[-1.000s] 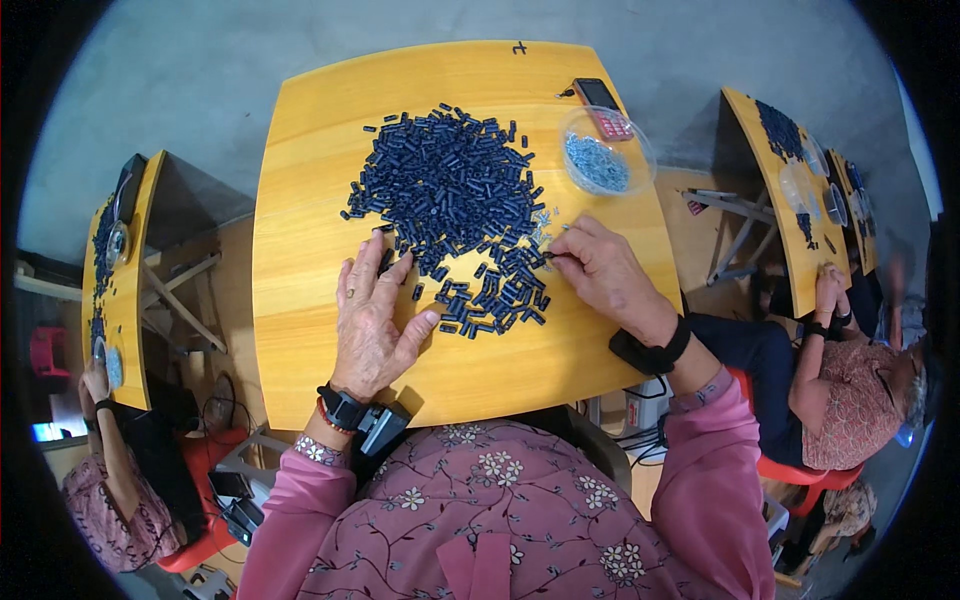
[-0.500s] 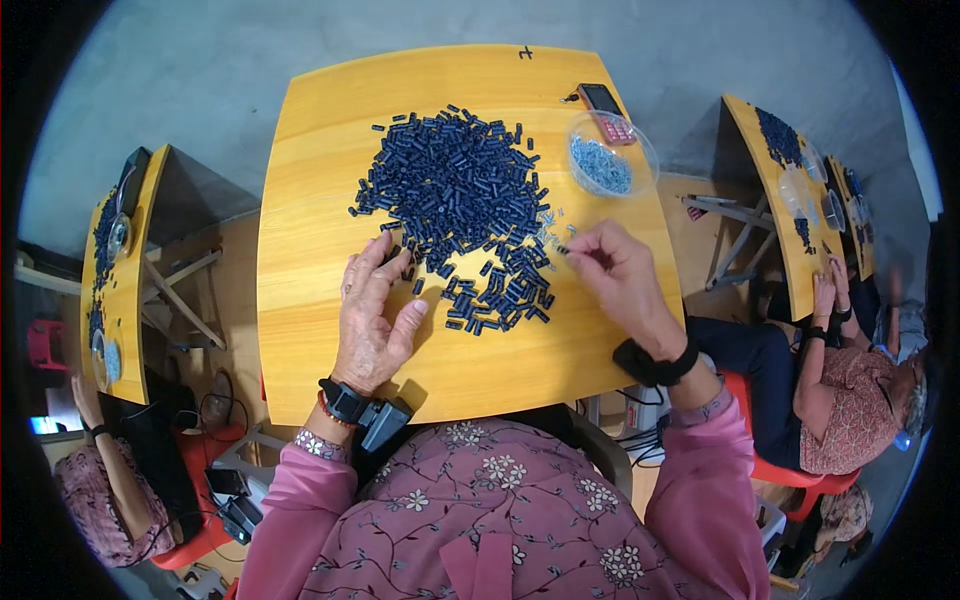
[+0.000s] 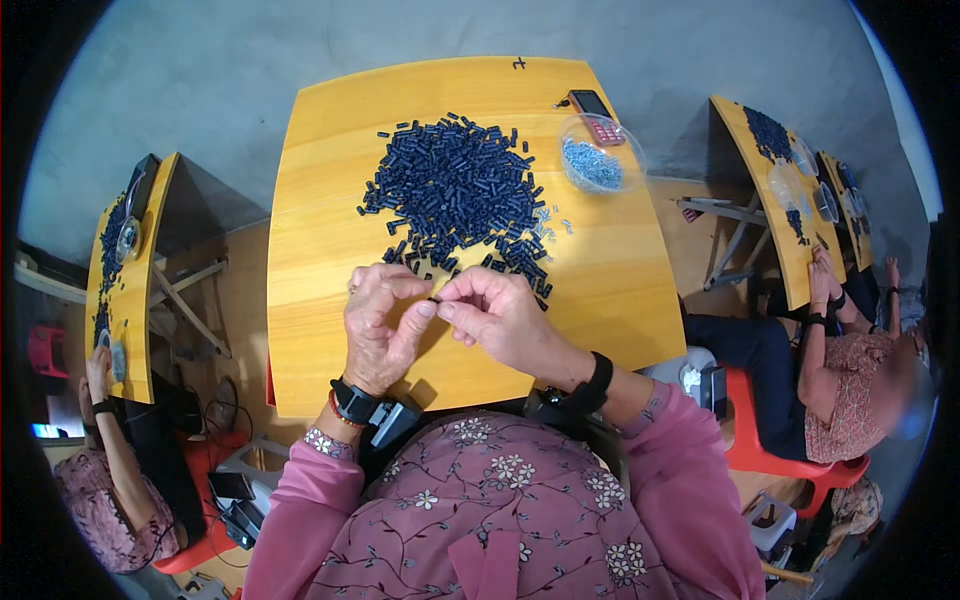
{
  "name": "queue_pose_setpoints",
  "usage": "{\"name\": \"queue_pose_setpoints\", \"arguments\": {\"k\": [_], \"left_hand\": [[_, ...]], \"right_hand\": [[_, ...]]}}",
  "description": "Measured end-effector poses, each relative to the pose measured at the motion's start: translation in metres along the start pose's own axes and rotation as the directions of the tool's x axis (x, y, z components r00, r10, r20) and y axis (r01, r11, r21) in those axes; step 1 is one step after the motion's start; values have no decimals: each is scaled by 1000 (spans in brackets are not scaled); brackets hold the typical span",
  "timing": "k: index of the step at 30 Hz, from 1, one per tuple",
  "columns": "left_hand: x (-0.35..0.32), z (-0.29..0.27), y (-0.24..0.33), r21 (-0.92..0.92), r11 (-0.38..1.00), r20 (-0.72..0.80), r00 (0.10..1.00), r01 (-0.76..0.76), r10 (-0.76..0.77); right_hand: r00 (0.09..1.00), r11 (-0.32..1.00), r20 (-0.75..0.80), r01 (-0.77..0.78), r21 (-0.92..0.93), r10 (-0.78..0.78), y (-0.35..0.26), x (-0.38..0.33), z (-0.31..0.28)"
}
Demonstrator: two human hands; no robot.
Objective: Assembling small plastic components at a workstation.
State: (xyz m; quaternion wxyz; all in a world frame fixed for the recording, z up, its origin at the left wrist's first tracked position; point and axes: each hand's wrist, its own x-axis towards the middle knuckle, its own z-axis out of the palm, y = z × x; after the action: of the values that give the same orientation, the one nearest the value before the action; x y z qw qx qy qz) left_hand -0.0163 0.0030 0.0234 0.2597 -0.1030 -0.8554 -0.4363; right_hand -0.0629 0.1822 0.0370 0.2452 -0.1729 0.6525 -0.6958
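Just in front of a large heap of small black cylindrical plastic pieces [image 3: 455,185], my two hands meet at the fingertips. My left hand [image 3: 378,322] is closed in a pinch, thumb against forefinger. Opposite it, my right hand [image 3: 505,318] pinches from the right side. A small black cylindrical piece [image 3: 433,300] shows between the fingertips of both hands, mostly covered by them. Several small silvery metal pins or screws [image 3: 545,224] lie at the heap's right edge. More of them fill the clear round plastic bowl [image 3: 632,172] at the far right of the table.
Behind the bowl lies a mobile phone [image 3: 597,118] with a red keypad, partly seen through its rim. The yellow wooden table [image 3: 320,180] ends close to my body. People sit at similar tables on the left [image 3: 135,340] and right [image 3: 790,265], with black pieces and bowls.
My right hand has moved left from beside the loose metal pieces, bringing the small black piece to my left hand. My left fingers, spread on the table before, are now pinched.
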Motion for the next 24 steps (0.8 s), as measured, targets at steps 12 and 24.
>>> {"name": "queue_pose_setpoints", "arguments": {"k": [12, 24], "left_hand": [[-26, 9, 1, -542, 776, 59, 936, 322, -347], [-31, 11, -17, -542, 725, 165, 900, 425, -403]], "right_hand": [[854, 634, -57, 337, -695, -516, -4, 3, -62], [921, 505, -63, 152, -850, -383, 1, 10, -113]]}}
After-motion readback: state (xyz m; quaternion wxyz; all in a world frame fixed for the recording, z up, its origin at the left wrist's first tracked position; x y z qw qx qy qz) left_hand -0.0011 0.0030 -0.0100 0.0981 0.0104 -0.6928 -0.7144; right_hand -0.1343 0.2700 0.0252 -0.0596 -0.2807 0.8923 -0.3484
